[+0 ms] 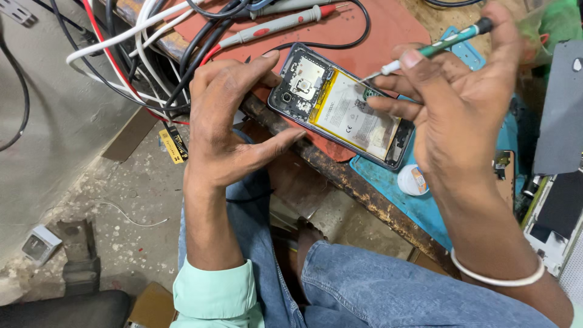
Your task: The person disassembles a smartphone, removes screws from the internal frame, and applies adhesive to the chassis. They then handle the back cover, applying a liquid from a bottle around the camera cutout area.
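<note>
Two hands, left [234, 121] steadying one opened phone [340, 106], right [464, 103] gripping one screwdriver [437, 47]

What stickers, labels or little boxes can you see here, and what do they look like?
Battery label: inside the opened phone, pale rectangle, yellow edge.
Yellow tag: under the cables, small strip, black marks.
Round tub: on the blue mat, white, orange-patched lid.
Small box: on the floor, white-grey.

White rectangular label w/ yellow edge on battery [355, 115] inside opened phone [340, 106], centre. Small yellow-black tag [173, 146] hanging below bench edge, left. Round white sticker roll [413, 180] on blue mat [388, 182]. Dark screen panel [562, 203] lying far right. Small white box [40, 244] on floor, lower left.
</note>
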